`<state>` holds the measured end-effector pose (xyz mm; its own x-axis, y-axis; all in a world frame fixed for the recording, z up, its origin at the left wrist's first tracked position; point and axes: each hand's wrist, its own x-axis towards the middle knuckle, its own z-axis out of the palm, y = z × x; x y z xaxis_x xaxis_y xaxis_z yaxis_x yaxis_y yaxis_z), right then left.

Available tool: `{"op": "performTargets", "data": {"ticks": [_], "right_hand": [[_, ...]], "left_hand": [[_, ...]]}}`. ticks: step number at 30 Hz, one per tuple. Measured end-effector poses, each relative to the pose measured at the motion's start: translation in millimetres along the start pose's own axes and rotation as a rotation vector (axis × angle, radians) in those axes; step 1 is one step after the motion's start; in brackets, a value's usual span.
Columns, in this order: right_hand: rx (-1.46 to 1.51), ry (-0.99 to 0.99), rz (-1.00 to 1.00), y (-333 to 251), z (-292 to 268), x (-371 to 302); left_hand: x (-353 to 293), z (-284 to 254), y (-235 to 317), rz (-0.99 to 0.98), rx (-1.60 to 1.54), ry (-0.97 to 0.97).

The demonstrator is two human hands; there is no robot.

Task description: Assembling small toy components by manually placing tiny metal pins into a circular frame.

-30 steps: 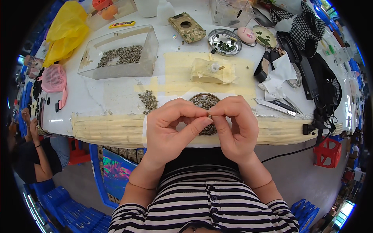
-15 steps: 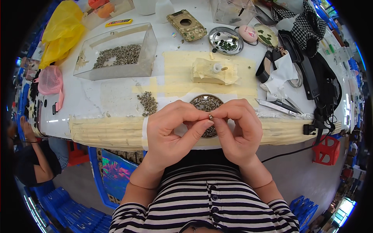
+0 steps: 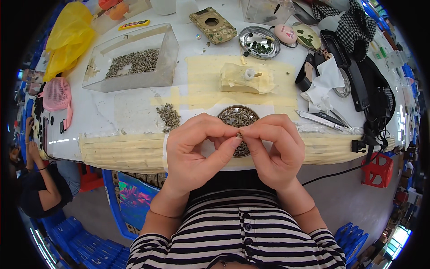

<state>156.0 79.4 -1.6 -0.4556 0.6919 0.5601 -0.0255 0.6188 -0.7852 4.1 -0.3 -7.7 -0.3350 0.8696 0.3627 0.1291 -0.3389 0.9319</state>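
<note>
Fingertips of my left hand [image 3: 192, 152] and my right hand [image 3: 275, 148] meet over the near edge of the table. Pinched between them is a small metal part [image 3: 239, 135], mostly covered by the fingers, so its exact kind is hard to make out. Both thumbs and forefingers are closed on it. Right beneath and behind the hands sits a round dish [image 3: 238, 106] filled with similar small metal pieces [image 3: 239, 117]. A loose pile of such pieces [image 3: 169, 117] lies on the table to the left of my left hand.
A clear plastic box [image 3: 130, 83] of metal pieces stands back left. Behind the dish is a tape-covered block [image 3: 233, 80] with a small white cup [image 3: 250, 75]. Tweezers [image 3: 320, 120] lie right, near a black cable [image 3: 331, 175]. Another person [image 3: 47, 188] sits far left.
My hands stay pinched together, with the small metal part shifted slightly left and turned a little. The view has tilted slightly. At far left, the other person's hands have moved.
</note>
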Motion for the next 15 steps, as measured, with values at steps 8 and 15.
{"op": "performTargets", "data": {"ticks": [8,15], "right_hand": [[-0.009,-0.013,-0.07,1.4,-0.7,0.5],[0.042,0.017,-0.042,3.6,-1.3,-0.3]], "left_hand": [[-3.3,0.2,0.5,-0.059,-0.06,0.026],[-3.4,-1.3,4.4,-0.031,0.011,0.01]]}}
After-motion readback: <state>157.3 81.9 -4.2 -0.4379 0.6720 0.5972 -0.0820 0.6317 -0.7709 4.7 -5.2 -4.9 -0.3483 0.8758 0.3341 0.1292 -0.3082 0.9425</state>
